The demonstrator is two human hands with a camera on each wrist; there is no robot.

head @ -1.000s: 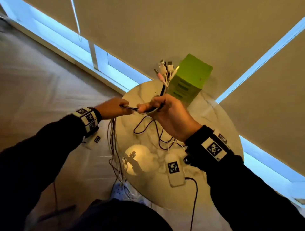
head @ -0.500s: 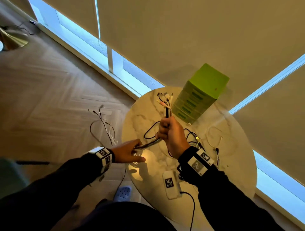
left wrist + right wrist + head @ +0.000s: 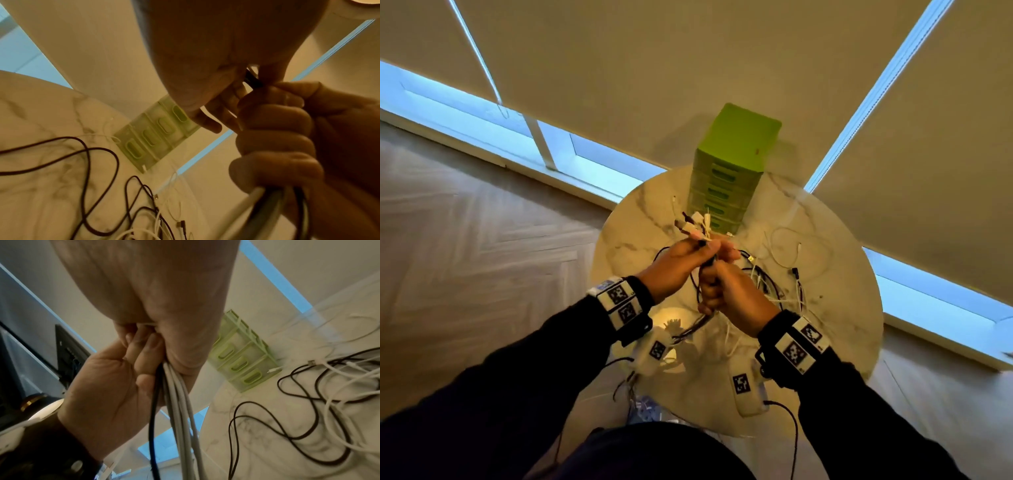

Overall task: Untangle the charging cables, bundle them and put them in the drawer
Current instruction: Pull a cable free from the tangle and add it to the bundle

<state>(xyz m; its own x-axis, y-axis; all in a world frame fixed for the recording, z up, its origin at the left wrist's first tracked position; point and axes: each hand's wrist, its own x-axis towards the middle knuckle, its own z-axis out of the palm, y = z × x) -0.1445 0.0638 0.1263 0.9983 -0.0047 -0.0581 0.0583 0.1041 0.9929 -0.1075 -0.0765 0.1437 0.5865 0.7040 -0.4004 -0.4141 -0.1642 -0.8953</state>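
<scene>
Above the round marble table [image 3: 835, 342], both hands meet on one cable bundle [image 3: 697, 224] whose plug ends fan out above the fists. My right hand [image 3: 714, 287] grips the bundle in a full fist [image 3: 277, 138]. My left hand [image 3: 705, 245] pinches the same bundle just above that fist, a black cable [image 3: 252, 79] showing between its thumb and fingers. White and black strands [image 3: 176, 402] hang down below the right hand. The green drawer unit [image 3: 726, 185] stands behind the hands with all its drawers shut [image 3: 242, 363].
Loose black cables [image 3: 763, 277] and white cables [image 3: 798, 246] sprawl on the table right of the hands. Two white marker-tagged devices [image 3: 744, 387] [image 3: 654, 353] lie near the front edge. A blue slipper [image 3: 643, 411] sits on the wooden floor below.
My left hand has come up from the lower left to join the right hand at the top of the bundle. The right hand has kept its grip.
</scene>
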